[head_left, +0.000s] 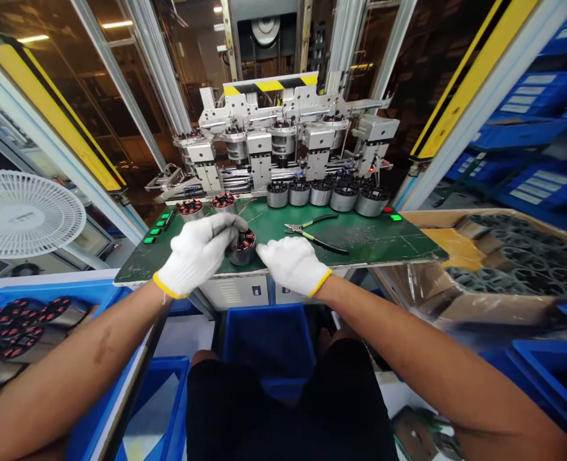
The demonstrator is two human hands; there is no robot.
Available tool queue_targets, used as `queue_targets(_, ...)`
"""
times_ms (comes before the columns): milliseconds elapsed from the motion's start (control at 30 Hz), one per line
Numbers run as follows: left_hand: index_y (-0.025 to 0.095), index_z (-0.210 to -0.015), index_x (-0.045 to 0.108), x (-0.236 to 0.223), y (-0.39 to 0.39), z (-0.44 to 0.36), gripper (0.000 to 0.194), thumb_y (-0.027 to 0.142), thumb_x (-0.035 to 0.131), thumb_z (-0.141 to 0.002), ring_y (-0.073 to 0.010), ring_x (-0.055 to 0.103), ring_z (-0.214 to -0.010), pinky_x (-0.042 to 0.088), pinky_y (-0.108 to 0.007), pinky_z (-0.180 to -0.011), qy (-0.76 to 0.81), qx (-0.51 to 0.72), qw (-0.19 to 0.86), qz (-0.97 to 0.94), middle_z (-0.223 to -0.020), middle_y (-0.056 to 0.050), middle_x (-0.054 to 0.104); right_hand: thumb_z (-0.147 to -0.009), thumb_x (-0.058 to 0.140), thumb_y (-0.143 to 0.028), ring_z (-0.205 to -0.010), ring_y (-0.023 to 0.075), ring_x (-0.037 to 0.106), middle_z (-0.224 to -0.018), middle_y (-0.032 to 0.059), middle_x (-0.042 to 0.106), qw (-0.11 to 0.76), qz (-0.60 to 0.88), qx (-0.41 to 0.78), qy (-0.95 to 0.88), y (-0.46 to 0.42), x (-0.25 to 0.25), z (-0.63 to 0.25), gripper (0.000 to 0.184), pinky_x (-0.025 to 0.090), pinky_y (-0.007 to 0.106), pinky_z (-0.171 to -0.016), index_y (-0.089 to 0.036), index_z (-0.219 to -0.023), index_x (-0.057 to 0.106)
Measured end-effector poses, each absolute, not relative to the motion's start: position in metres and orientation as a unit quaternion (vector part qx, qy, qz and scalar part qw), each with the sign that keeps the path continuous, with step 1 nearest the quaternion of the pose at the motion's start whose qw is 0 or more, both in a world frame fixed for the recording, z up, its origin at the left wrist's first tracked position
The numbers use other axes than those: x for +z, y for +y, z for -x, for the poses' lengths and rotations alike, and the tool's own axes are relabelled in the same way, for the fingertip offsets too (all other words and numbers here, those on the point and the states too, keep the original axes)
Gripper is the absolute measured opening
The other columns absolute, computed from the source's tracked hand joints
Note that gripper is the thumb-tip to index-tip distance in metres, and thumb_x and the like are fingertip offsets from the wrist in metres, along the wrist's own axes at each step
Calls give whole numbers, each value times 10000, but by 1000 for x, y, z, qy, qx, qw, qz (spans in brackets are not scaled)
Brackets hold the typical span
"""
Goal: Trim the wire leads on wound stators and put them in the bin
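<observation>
Left hand (199,253), white-gloved, is curled tight over a red-wound motor stator (243,250) at the front of the green counter (384,246); right hand (293,266) presses alongside, fingers extended, grip unclear, with cutting pliers (314,232) just beyond.

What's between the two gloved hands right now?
In the head view, a round motor part with red windings stands between the left hand and the right hand.

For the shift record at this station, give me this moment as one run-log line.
left hand: white-gloved, on wound stator | right hand: white-gloved, against stator | beside: pliers on green bench mat
</observation>
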State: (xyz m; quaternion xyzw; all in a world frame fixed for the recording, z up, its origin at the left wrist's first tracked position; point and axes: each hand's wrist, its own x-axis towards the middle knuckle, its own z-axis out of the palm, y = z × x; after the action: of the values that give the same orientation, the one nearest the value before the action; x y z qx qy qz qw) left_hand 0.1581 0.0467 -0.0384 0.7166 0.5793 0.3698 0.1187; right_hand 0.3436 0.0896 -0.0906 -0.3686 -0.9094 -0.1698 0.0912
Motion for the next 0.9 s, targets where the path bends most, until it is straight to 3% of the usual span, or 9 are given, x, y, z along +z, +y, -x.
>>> queue_targets(200, 190, -997, 683, -26, 91, -189, 299, 252, 455, -814, -168, 620, -733, 494, -303, -699, 565, 352, 113, -738, -867, -19, 696, -852, 317, -92, -715, 329, 635, -739, 169, 593, 97, 440, -170, -876, 63, -108, -318, 232, 445, 401, -544, -91, -929, 536)
queue_targets(400, 214, -1141, 629, -25, 82, -175, 335, 295, 486, -850, -194, 621, -956, 461, -322, -886, 527, 338, 37, -779, -1057, -7, 685, -864, 314, -103, -690, 301, 638, -733, 124, 573, 106, 451, -170, -869, 63, -111, -315, 245, 461, 400, -550, -97, -975, 533)
queue_targets(533, 222, -1035, 676, -45, 65, -152, 265, 343, 502, -874, -200, 608, -1005, 459, -315, -898, 473, 199, -37, -858, -1105, -37, 671, -864, 326, -103, -701, 279, 639, -745, 122, 578, 104, 455, -154, -871, 63, -107, -319, 236, 461, 369, -570, -103, -986, 528)
queue_targets(633, 216, -1120, 637, -71, 62, -148, 308, 324, 434, -914, -236, 593, -1047, 460, -375, -899, 457, 141, -133, -868, -1163, -82, 648, -855, 340, -113, -681, 278, 636, -748, 116, 585, 109, 462, -141, -869, 51, -108, -321, 223, 453, 366, -561, -119, -973, 529)
queue_targets(800, 159, -1133, 620, -101, 61, -154, 325, 247, 410, -901, -261, 554, -1126, 426, -430, -981, 419, 213, -239, -850, -1195, -133, 631, -843, 389, -163, -643, 254, 623, -738, 105, 608, 107, 425, -88, -894, 27, -95, -321, 174, 433, 333, -533, -145, -913, 547)
queue_targets(900, 157, -1117, 625, -105, 62, -156, 337, 249, 411, -873, -262, 571, -1100, 454, -439, -953, 405, 259, -245, -842, -1158, -133, 645, -920, 334, -269, -668, 234, 624, -786, 98, 631, 108, 374, -94, -916, 31, -63, -327, 260, 428, 321, -555, -170, -974, 568)
